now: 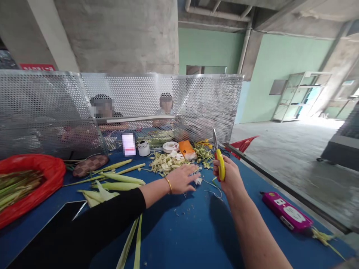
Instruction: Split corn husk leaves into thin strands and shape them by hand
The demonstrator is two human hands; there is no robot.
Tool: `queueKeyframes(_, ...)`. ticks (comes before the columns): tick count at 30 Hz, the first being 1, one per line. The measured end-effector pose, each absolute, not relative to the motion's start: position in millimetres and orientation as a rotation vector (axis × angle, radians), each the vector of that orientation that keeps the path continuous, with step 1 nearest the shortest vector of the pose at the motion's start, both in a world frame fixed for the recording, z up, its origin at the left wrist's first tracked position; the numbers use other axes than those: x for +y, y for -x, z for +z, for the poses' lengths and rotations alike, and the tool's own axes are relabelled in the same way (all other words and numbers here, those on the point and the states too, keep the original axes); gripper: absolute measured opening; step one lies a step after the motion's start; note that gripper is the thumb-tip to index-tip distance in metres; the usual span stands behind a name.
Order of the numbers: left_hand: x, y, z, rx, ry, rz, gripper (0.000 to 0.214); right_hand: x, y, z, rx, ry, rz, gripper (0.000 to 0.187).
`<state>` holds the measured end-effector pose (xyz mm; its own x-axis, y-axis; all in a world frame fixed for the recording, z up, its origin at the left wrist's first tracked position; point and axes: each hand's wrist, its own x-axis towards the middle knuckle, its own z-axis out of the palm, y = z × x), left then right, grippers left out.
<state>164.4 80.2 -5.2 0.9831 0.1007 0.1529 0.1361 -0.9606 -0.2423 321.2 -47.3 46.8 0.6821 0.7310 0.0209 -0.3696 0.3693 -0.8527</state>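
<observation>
My right hand (227,175) is closed on a pair of yellow-handled scissors (218,158), blades pointing up. My left hand (182,178), with a gold bangle at the wrist, reaches forward with fingers spread flat over small white and green scraps (198,181) on the blue table (185,231). Just beyond the left hand lies a pile of cut pale leaf trimmings (165,162). Long green leaf strips (117,179) lie to the left of that hand.
A red bag (42,175) of green leaves sits at the far left. A purple power strip (286,211) lies at the right edge. An orange packet (187,149), tape rolls (171,146) and a perforated metal screen (126,104) stand at the back; two people sit behind it.
</observation>
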Motion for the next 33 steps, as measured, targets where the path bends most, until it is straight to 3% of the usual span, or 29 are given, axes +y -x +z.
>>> queueKeyframes(3,45.5,-194.1,-22.3,0.105,2.96,-0.187,0.071,-47.0,-319.8,46.3,-0.436,0.939,0.756,0.032)
queueKeyframes(8,43.2,-217.2,-18.2,-0.142,3.104,-0.315,0.075,-46.6,-320.7,46.3,-0.423,0.931,0.759,0.028)
queueKeyframes(14,65.2,-204.8,-8.8,-0.795,3.123,-0.426,0.027,-48.0,-320.7,48.0,-0.415,0.934,0.765,0.028)
queueKeyframes(16,69.5,-202.4,-7.5,-0.973,3.14,-0.425,0.021,-48.3,-320.2,48.3,-0.418,0.927,0.765,0.028)
queueKeyframes(26,88.3,-226.3,47.0,-1.518,3.275,-0.934,0.032,-49.8,-325.0,52.7,-0.359,0.913,0.545,0.035)
queueKeyframes(33,63.5,-292.7,38.9,-1.386,3.482,-1.139,0.035,-51.8,-330.0,54.8,-0.329,0.911,0.291,0.043)
